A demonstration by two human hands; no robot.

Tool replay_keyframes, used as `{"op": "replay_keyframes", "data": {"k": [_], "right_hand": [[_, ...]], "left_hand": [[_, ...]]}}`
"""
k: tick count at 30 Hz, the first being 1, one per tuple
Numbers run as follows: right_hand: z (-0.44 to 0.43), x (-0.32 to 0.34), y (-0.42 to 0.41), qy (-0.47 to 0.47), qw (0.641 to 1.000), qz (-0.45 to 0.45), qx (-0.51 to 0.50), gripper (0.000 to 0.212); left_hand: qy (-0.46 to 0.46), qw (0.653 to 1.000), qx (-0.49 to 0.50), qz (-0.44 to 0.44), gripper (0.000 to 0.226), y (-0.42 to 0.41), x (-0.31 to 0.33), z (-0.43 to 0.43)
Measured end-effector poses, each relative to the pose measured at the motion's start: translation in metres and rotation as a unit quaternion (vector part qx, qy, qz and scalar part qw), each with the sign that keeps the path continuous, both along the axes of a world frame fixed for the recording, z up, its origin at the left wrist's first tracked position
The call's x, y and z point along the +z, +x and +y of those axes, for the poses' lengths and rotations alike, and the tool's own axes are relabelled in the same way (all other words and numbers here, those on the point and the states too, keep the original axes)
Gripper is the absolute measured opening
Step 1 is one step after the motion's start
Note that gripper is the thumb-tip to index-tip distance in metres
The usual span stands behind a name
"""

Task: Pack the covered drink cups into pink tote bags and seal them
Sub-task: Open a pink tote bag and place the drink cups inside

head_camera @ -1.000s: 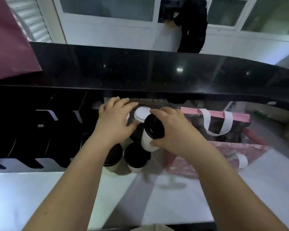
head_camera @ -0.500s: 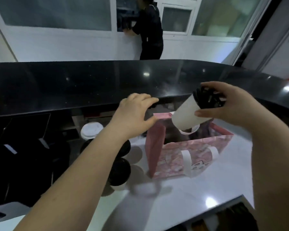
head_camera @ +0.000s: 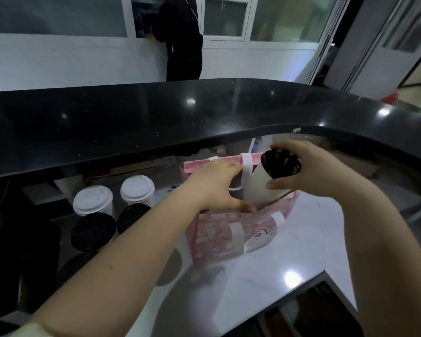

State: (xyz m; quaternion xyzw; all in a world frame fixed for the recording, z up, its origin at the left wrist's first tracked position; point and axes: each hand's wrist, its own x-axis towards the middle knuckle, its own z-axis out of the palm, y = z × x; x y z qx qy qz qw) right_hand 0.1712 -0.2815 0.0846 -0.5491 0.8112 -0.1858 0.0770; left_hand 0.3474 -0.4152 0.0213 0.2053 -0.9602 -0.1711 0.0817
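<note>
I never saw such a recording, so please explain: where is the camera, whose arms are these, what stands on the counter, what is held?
There is no machine: a person wears one camera on the head, looking down at their bare hands. The right hand grips a tilted white cup with a black lid, its base inside the pink tote bag on the white counter. The left hand spreads the bag's top. Left of it stand four covered cups, two white-lidded, two black-lidded.
</note>
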Motion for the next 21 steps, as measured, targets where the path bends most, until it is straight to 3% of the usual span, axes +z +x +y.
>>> {"op": "replay_keyframes", "data": {"k": [2,4,13,17,21], "right_hand": [[-0.008,-0.007,-0.003,0.021,1.000,0.014,0.018,0.083],[-0.018,-0.014,-0.006,0.043,0.998,0.027,0.036,0.084],[-0.039,-0.050,0.001,0.137,0.970,0.130,0.153,0.084],[-0.035,-0.068,-0.009,0.210,0.955,0.159,0.138,0.082],[-0.032,-0.083,-0.017,0.200,0.957,0.164,0.134,0.084]], "left_hand": [[-0.023,0.998,0.015,-0.056,0.125,-0.003,-0.005,-0.002],[-0.012,0.993,0.022,-0.115,0.142,-0.003,-0.009,-0.004],[-0.006,0.978,0.044,-0.203,0.149,-0.015,-0.016,0.001],[-0.043,0.973,0.047,-0.221,0.152,-0.021,-0.020,0.013],[-0.057,0.969,0.089,-0.226,0.152,-0.027,-0.028,0.029]]}}
